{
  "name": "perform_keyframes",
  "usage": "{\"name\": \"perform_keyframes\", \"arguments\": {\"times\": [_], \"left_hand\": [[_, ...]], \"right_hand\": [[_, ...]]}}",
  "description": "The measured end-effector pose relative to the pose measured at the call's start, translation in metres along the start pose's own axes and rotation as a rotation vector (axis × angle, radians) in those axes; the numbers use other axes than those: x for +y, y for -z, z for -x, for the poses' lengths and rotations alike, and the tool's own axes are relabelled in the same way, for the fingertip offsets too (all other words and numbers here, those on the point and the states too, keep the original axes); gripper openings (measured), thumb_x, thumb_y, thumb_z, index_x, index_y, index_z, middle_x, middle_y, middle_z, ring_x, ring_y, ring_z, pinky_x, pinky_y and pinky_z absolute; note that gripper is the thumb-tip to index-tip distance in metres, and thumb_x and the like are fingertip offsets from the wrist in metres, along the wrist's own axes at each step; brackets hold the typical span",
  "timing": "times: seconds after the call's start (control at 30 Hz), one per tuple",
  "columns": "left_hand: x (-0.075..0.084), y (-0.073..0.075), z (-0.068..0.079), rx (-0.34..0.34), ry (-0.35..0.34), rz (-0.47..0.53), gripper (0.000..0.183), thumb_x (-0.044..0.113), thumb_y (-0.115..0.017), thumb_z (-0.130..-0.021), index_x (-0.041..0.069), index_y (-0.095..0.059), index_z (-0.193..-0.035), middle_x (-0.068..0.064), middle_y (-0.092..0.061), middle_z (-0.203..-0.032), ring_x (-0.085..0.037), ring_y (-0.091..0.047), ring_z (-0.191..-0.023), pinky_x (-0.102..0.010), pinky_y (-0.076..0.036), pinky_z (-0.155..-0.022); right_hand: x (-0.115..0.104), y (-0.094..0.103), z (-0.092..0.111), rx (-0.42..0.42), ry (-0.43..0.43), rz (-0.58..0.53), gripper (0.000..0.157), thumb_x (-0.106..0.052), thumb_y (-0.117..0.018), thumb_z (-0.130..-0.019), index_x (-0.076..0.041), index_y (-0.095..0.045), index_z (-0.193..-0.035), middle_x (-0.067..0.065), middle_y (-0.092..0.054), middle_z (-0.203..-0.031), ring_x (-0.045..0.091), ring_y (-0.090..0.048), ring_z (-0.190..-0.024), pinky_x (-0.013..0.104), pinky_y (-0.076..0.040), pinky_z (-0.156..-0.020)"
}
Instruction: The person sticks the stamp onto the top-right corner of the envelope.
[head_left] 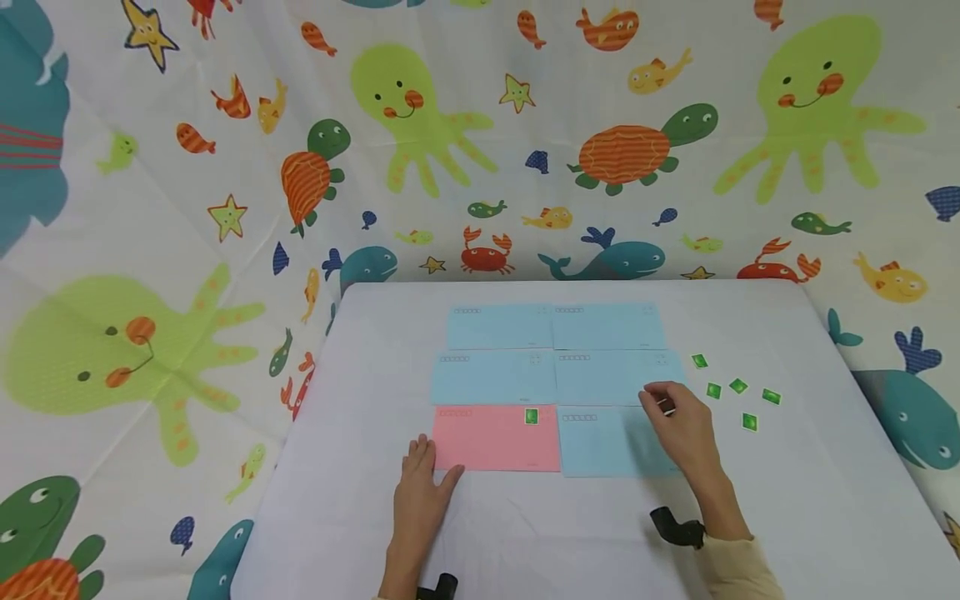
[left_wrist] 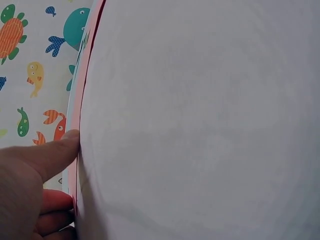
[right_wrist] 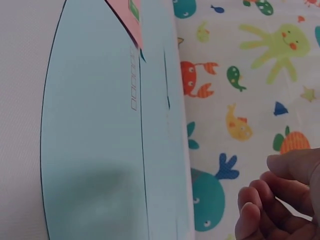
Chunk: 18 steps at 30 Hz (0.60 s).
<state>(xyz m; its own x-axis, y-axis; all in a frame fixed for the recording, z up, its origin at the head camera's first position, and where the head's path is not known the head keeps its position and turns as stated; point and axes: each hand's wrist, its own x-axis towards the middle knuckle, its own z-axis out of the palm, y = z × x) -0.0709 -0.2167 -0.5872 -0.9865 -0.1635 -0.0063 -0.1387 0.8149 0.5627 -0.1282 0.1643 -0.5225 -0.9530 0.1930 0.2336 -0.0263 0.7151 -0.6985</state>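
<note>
My left hand (head_left: pixel 422 498) rests by the lower left corner of a pink envelope (head_left: pixel 491 446), its thumb (left_wrist: pixel 62 150) touching the near edge. A green stamp (head_left: pixel 532 416) lies on that envelope near its top right corner. My right hand (head_left: pixel 686 433) hovers over the right side of the near blue envelope (head_left: pixel 603 446), casting a shadow on it. In the right wrist view its fingers (right_wrist: pixel 272 200) hang loosely curled, and nothing shows between them and the thumb.
Several more blue envelopes (head_left: pixel 495 379) lie in two rows behind the pink one. To their right, several loose green stamps (head_left: pixel 738 386) are scattered on the white table (head_left: pixel 840 500). A cloth (head_left: pixel 450 233) printed with sea animals hangs behind the table.
</note>
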Motion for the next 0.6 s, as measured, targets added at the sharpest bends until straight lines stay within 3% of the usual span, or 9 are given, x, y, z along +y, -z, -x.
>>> {"name": "perform_keyframes", "arguments": {"times": [0.6], "left_hand": [[0.001, -0.003, 0.001, 0.0, 0.007, -0.015, 0.073, 0.035, -0.075, -0.089, -0.009, -0.05, -0.141, -0.023, -0.043, -0.154, -0.042, -0.036, -0.147, -0.06, -0.036, -0.114]], "right_hand": [[0.011, 0.01, 0.003, 0.039, -0.033, 0.031, 0.022, -0.017, -0.066, -0.096, 0.0, -0.071, -0.11, 0.016, -0.072, -0.095, 0.024, -0.065, -0.081, 0.008, -0.044, -0.066]]}}
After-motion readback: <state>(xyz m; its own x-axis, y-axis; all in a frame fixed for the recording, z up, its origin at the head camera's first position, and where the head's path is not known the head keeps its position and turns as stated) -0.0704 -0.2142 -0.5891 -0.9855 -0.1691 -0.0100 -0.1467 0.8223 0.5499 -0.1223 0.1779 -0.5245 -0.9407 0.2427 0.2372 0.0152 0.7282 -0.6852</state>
